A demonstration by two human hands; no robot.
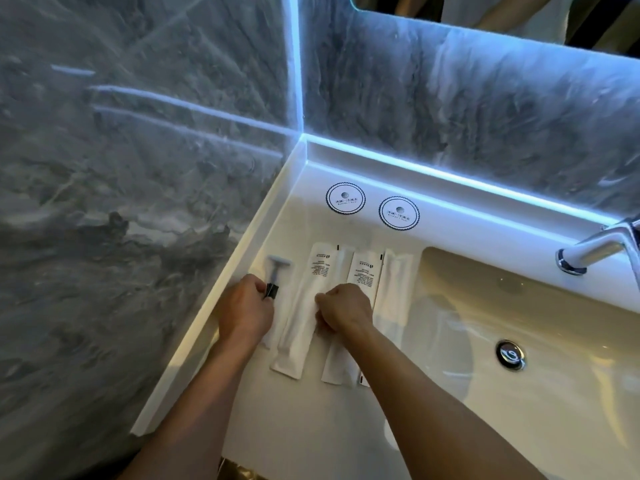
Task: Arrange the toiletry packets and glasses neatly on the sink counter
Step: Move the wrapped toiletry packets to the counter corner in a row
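My left hand (pixel 244 311) has its fingers pinched around the razor packet (pixel 277 271) at the counter's (pixel 311 427) left edge. Right hand (pixel 346 308) is curled into a fist on the two long white packets (pixel 304 306) next to it, two round coasters (pixel 346 198) behind, basin (pixel 554 323) to the right.

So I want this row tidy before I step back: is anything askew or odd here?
Mostly neat. The second packet leans, its near end drifting left, unlike the packets beside it. Both coasters sit bare; no glasses are in view. The left hand grips the razor packet.
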